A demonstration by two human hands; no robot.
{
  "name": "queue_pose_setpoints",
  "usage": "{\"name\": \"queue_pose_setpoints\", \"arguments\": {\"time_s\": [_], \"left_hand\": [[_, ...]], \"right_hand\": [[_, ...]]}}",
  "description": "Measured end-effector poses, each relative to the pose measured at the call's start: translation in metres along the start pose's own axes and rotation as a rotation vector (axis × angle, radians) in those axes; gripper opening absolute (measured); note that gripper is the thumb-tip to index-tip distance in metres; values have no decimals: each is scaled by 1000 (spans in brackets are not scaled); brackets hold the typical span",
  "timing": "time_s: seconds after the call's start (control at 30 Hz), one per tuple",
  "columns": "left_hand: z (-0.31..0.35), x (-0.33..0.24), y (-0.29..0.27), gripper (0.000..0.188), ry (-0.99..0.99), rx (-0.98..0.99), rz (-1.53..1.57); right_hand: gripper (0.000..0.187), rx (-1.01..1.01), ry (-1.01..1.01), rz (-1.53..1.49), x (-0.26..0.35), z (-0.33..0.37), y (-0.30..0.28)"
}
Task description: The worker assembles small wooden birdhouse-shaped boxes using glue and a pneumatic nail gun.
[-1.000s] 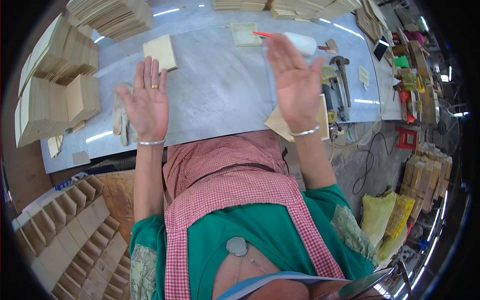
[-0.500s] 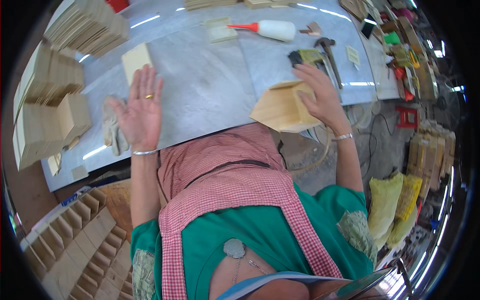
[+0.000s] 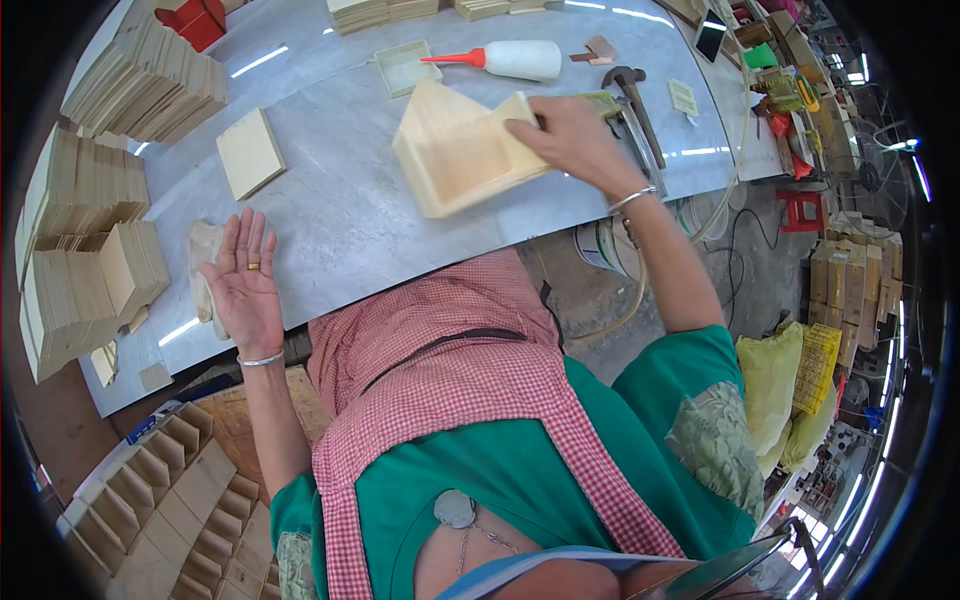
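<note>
My right hand [image 3: 585,145] grips the edge of a pale open wooden box [image 3: 445,150] with a pointed side, its thumb on one wall and its fingers behind. The box is tilted over the middle of the grey table [image 3: 335,190]; whether it touches the top I cannot tell. Palm up and holding nothing, my left hand [image 3: 247,295] has its fingers stretched out at the table's front edge. Next to that hand lies a light work glove [image 3: 203,262]. A flat square wooden board [image 3: 251,155] rests beyond my left fingertips.
Stacked wooden panels [image 3: 95,190] line the table's left side. At the back are a shallow tray [image 3: 398,72] and a white bottle [image 3: 525,60] with a red nozzle. A hammer [image 3: 637,105] lies right, beside a green tool partly behind my right hand. Compartmented wooden pieces [image 3: 150,490] stand lower left.
My right hand has carried the wooden box left and away from me, from the table's front edge to over its middle. My left hand has moved left and nearer to me, staying open.
</note>
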State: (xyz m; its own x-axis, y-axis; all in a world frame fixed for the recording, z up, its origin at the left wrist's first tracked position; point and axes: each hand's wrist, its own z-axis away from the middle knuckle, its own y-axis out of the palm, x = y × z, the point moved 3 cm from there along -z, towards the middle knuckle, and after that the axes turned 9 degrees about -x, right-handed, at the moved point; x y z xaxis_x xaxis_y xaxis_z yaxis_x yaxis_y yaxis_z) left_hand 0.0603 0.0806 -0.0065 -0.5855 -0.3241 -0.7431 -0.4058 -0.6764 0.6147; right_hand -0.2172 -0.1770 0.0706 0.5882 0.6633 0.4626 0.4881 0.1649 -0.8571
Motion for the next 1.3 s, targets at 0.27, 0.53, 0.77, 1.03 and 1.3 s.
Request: {"name": "queue_pose_setpoints", "arguments": {"time_s": [0.27, 0.53, 0.77, 1.03, 1.3], "left_hand": [[-7, 12, -8, 58, 125, 34, -452], [11, -17, 4, 51, 746, 613, -1530], [21, -47, 13, 46, 779, 403, -1370], [18, 16, 16, 95, 543, 290, -1185], [-29, 30, 32, 110, 501, 470, -1180]], "right_hand": [[46, 141, 143, -229, 52, -25, 67], [43, -273, -5, 196, -89, -84, 28], [60, 151, -24, 166, -129, -93, 16], [64, 239, 181, -67, -142, -68, 21], [67, -383, 417, -1215, -90, -31, -1]]}}
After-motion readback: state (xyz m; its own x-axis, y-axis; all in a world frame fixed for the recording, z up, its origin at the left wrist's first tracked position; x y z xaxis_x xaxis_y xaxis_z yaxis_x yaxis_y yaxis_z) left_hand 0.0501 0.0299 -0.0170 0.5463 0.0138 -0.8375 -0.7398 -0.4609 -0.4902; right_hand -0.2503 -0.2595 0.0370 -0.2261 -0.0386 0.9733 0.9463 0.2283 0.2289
